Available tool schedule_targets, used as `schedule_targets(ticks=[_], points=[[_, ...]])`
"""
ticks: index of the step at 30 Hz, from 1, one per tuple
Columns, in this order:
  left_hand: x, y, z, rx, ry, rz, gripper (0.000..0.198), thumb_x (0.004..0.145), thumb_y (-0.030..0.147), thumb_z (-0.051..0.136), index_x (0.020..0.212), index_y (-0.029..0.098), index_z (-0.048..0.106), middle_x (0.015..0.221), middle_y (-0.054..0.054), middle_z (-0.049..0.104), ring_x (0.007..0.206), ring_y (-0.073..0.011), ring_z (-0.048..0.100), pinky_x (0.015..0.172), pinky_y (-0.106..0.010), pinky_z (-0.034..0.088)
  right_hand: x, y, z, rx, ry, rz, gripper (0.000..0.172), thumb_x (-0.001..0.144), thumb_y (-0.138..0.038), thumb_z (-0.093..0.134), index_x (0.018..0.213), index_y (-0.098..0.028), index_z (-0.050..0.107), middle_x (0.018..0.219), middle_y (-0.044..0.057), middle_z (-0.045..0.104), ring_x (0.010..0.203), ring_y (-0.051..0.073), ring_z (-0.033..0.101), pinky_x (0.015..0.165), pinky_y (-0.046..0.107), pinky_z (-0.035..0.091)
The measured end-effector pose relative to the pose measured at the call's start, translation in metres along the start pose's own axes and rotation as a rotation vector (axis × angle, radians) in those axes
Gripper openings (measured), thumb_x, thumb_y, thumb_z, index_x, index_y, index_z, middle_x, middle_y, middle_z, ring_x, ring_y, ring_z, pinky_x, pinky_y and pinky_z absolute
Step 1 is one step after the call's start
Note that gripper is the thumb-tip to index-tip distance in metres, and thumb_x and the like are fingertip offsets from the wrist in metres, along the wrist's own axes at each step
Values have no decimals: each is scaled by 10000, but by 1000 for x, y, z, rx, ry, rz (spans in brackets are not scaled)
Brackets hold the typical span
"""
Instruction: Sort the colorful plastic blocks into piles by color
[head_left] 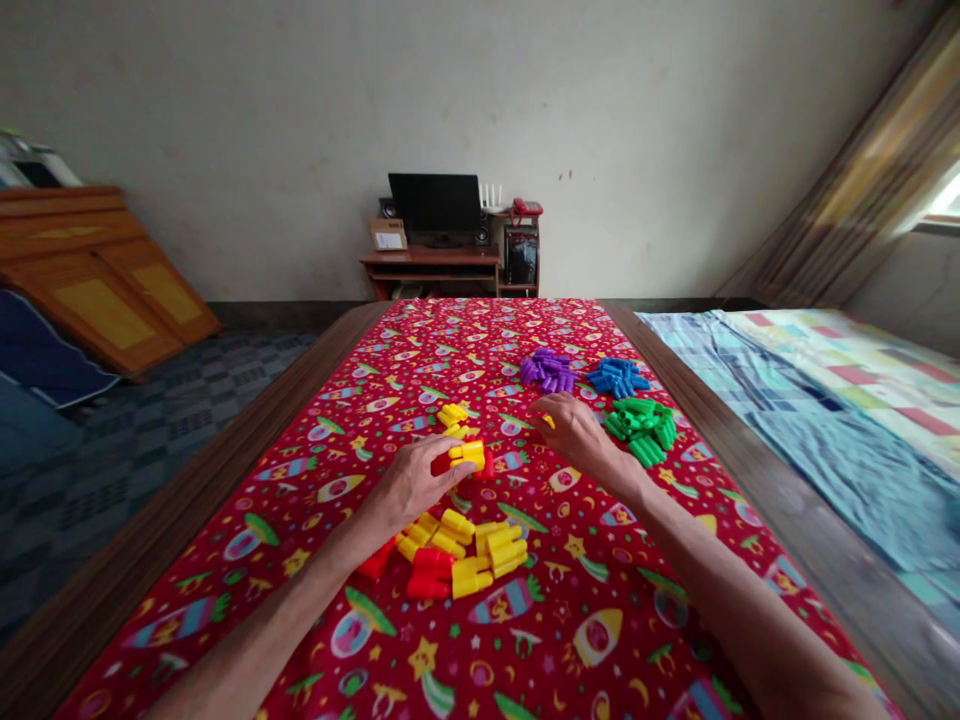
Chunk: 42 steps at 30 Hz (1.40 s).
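My left hand (414, 482) rests on the red patterned tablecloth (570, 620), its fingers curled round a yellow block (468, 454) with a red block beside it. My right hand (574, 430) lies knuckles up further right, pinching a small yellow piece at its fingertips. A mixed pile of yellow and red blocks (459, 556) sits just below my left wrist. A small yellow pile (454, 416) lies beyond my left hand. Sorted heaps sit further back: purple (549, 370), blue (617, 377) and green (642, 426), the green one right beside my right hand.
The table's dark wooden edge (757, 480) runs down both sides. A bed with a chequered sheet (840, 400) stands to the right. A desk with a monitor (435, 205) is against the far wall. Orange wooden panels (97, 280) lean at left.
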<state>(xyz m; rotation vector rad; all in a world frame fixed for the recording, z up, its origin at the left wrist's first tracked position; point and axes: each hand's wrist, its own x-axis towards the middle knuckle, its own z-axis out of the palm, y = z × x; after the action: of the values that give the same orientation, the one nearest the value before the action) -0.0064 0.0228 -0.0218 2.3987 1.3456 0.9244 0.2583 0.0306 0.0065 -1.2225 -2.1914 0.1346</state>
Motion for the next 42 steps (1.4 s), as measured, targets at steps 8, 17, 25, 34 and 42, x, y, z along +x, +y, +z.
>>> schedule_targets(ticks=[8, 17, 25, 34, 42], points=[[-2, 23, -2, -92, -49, 17, 399, 833, 598, 569, 928, 230, 690, 886, -42, 742, 811, -211, 701, 734, -287, 562, 2, -48, 14, 332, -266, -96, 160, 911, -231, 554, 945, -145, 686, 751, 37, 686, 604, 100, 560, 560, 197, 364], [3, 4, -4, -26, 76, 82, 292, 929, 354, 429, 843, 192, 656, 853, -68, 714, 803, -199, 677, 757, -303, 541, -8, 29, 26, -38, 281, -15, 190, 935, -311, 494, 929, -161, 610, 902, 110, 657, 887, 192, 608, 822, 316, 458], [23, -28, -7, -27, 54, 25, 335, 916, 361, 411, 1072, 187, 651, 1129, -95, 666, 1015, -217, 639, 854, -333, 544, -3, 36, 30, -162, 290, 3, 150, 912, -218, 489, 926, -170, 630, 953, 121, 658, 911, 216, 594, 866, 358, 444], [64, -56, 16, 79, -69, -175, 353, 760, 286, 622, 1092, 185, 688, 1057, -90, 692, 996, -259, 638, 922, -390, 497, 0, 7, 35, 5, 216, -224, 144, 933, -194, 483, 923, -168, 624, 749, 62, 661, 716, 158, 612, 700, 264, 457], [53, 11, 14, -191, 29, -60, 580, 764, 323, 683, 1311, 220, 521, 1137, -71, 698, 981, -234, 680, 827, -329, 549, 4, -15, 41, 285, 110, -24, 383, 940, -349, 512, 1245, -124, 573, 962, 99, 720, 771, 152, 648, 689, 242, 457]])
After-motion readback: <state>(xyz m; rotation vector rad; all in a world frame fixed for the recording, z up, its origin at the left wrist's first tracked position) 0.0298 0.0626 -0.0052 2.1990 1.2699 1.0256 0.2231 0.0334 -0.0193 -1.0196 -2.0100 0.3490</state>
